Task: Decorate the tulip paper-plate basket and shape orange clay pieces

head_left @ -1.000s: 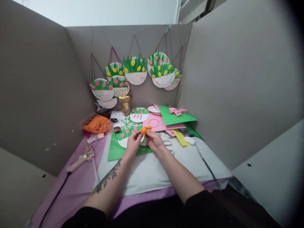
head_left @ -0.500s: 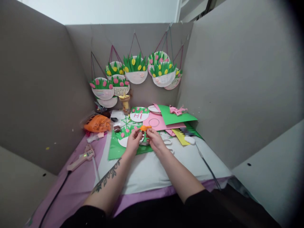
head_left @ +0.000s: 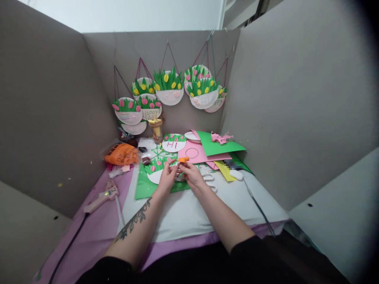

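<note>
A small orange object [head_left: 183,159] rises above the fingers of my right hand [head_left: 191,174], which are closed round its lower part. My left hand [head_left: 168,173] is just beside it, its fingers bent and nearly touching the right fingertips; whether it grips anything is too small to tell. Below both hands lies a white plate craft [head_left: 154,177] with green paper grass and pink flowers, on a green sheet [head_left: 143,190]. Behind them is a second plate craft [head_left: 174,146] marked "Hi".
A pink glue gun [head_left: 103,198] and an orange bag [head_left: 122,154] lie at the left. White-handled scissors [head_left: 209,177] are right of my hands. Pink paper [head_left: 204,152], a green sheet [head_left: 220,144] and a cabled white device [head_left: 237,174] lie farther right. Plate crafts hang behind.
The orange object has turned and shifted slightly right. My left fingers have moved in closer to my right hand.
</note>
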`<state>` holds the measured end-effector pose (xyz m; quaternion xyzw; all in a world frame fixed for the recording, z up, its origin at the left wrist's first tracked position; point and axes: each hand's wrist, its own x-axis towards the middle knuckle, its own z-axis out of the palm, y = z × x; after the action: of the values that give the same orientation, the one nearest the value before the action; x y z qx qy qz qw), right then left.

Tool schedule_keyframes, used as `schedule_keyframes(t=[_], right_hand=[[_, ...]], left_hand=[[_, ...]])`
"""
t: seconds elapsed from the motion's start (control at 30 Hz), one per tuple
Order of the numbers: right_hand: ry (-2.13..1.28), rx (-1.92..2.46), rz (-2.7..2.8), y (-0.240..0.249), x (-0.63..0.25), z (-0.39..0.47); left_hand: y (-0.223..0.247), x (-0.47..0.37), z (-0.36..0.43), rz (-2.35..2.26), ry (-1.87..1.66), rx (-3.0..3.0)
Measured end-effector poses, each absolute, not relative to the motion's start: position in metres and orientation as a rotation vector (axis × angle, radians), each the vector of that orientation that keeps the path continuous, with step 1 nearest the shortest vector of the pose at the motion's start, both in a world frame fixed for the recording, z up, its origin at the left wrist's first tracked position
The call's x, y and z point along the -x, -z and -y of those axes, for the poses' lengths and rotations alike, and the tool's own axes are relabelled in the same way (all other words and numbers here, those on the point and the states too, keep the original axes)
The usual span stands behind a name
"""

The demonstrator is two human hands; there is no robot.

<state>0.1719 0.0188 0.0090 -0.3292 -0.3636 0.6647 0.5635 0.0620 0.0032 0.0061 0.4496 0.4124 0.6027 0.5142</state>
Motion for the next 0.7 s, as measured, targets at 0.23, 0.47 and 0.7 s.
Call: schedule_keyframes(t=[0.23, 0.47, 0.7], right_hand=[[-1.459, 0.732, 0.943, -0.0078, -0.1716, -0.0191], [-1.473, 0.735, 0.954, -0.0086, -0.1707, -0.0174], [-1.631, 0.673, 0.879, -0.0136, -0.1724, -0.0161]], left_hand=[[-0.0087, -0.0621, -0.0002, -0.887, -1.361, -0.921], [-0.0056, -0.0612, -0.0022, -0.766, -1.344, -0.806], [-0.0079, -0.0605, -0.0014, -0.762, -1.356, -0.799]])
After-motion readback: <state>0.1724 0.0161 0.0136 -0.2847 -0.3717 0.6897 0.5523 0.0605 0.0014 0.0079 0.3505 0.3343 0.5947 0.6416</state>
